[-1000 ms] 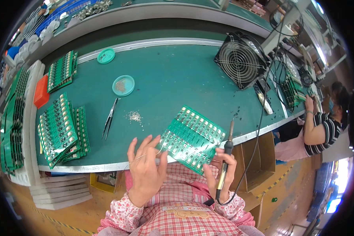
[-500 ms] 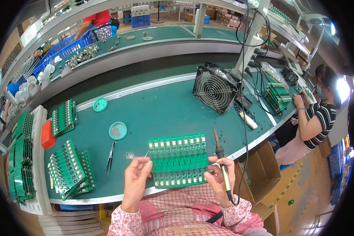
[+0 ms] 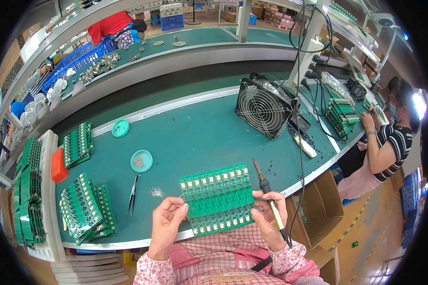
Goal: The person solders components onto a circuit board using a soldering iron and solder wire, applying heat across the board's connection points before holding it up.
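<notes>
Green panel (image 3: 218, 199) of small boards sits at the desk's (image 3: 199, 137) near edge, tilted a little and overhanging toward our lap. Our left hand (image 3: 167, 223) is at its left edge, fingertips pinched together on something thin, perhaps a bit of solder wire; it is too small to tell. Our right hand (image 3: 270, 219) steadies the panel's right edge with the thumb while its grip is closed around the soldering iron (image 3: 269, 202), tip up and pointing away from us, just beside the panel's right corner.

To do this well, we judge that the panel should lie flat and fully on the desk before the hot tip comes down, with the left fingers clear of the joint and the cord (image 3: 300, 156) kept off the boards.

Left of the panel lie tweezers (image 3: 133, 195), a speck of loose bits (image 3: 157, 192), and a fanned stack of boards (image 3: 85, 209). Further out sit a round teal dish (image 3: 141, 161), a second lid (image 3: 121, 128), another board stack (image 3: 77, 145) and an orange box (image 3: 58, 165). A fan (image 3: 261, 108) stands to the right.

A person (image 3: 390, 142) works at the far right. Our forearms are cut off at the lower rim, and the panel's near edge is partly hidden by our hands.
</notes>
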Available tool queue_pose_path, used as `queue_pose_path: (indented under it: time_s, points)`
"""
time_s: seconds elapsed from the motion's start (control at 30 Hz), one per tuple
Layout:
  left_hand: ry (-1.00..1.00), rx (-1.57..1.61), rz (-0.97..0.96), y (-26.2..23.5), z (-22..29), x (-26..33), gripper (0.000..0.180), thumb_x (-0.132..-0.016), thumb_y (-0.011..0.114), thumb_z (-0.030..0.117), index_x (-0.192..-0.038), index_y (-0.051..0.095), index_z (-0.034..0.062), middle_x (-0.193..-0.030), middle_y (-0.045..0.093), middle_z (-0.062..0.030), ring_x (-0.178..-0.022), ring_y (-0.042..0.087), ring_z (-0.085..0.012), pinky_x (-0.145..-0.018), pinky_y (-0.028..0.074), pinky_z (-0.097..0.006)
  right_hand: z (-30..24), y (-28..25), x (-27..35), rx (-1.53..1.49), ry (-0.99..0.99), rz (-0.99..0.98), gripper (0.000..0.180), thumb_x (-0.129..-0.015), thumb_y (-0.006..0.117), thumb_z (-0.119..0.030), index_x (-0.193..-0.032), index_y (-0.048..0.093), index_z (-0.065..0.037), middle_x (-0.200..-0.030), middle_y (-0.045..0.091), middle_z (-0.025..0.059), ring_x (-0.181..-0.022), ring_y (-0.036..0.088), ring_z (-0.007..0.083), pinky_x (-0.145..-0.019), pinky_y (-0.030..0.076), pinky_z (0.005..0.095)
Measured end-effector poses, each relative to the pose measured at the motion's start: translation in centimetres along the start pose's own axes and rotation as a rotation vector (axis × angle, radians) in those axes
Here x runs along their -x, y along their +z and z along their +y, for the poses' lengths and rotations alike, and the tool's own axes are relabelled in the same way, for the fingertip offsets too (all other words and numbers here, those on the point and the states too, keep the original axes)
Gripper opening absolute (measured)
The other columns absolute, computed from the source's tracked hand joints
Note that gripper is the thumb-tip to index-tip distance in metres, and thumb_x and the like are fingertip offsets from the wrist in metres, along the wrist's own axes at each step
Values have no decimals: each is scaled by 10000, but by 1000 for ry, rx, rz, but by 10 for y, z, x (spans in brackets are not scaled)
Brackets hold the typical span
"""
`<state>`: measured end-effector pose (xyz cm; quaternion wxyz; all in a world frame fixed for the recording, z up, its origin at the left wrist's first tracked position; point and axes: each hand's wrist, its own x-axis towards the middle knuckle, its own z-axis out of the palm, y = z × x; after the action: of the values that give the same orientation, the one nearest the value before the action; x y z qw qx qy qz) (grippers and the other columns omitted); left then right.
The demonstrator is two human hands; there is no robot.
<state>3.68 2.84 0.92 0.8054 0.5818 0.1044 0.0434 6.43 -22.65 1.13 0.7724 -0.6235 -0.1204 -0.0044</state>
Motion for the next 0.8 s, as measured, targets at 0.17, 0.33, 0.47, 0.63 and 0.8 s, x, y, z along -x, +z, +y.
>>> queue_pose_path:
  time_s: [0.17, 0.33, 0.47, 0.63, 0.8]
  points:
    - [2, 32, -41, 1, 0, -1, 114, -964, 626, 3, -1070, 590, -17, -938, 665, -49, -804, 625, -90, -717, 523, -240, 2, -2, -3, 6, 13, 2, 416, -890, 551, 169, -1222, 387, -20, -1345, 507, 215, -1141, 623, 234, -865, 623, 331]
    - [-4, 65, -50, 0, -1, -1, 121, -965, 627, 6, -1074, 585, -24, -935, 668, -57, -801, 633, -101, -711, 534, -257, 4, -1, -5, 26, 25, 6, 414, -888, 552, 168, -1219, 393, -23, -1334, 522, 214, -1125, 626, 222, -864, 624, 335]
    - [-6, 46, -57, -1, -1, -1, 127, -968, 625, 9, -1081, 584, -29, -943, 667, -60, -806, 634, -104, -712, 537, -262, 3, 1, -7, 46, 44, 8, 410, -887, 558, 163, -1217, 399, -23, -1329, 526, 214, -1110, 629, 210, -855, 624, 326]
    - [-17, 55, -68, 0, 1, 0, 134, -970, 623, 11, -1090, 582, -33, -952, 662, -62, -818, 630, -104, -720, 534, -264, 6, -1, -6, 78, 47, 26, 406, -887, 568, 154, -1214, 406, -25, -1318, 536, 209, -1088, 631, 192, -844, 615, 300]
    - [-22, 71, -76, 0, 0, 1, 141, -971, 622, 13, -1098, 579, -31, -952, 655, -58, -829, 625, -106, -728, 530, -265, 11, -4, -6, 66, 65, 23, 410, -890, 574, 145, -1222, 407, -28, -1325, 537, 208, -1077, 632, 179, -863, 594, 291]
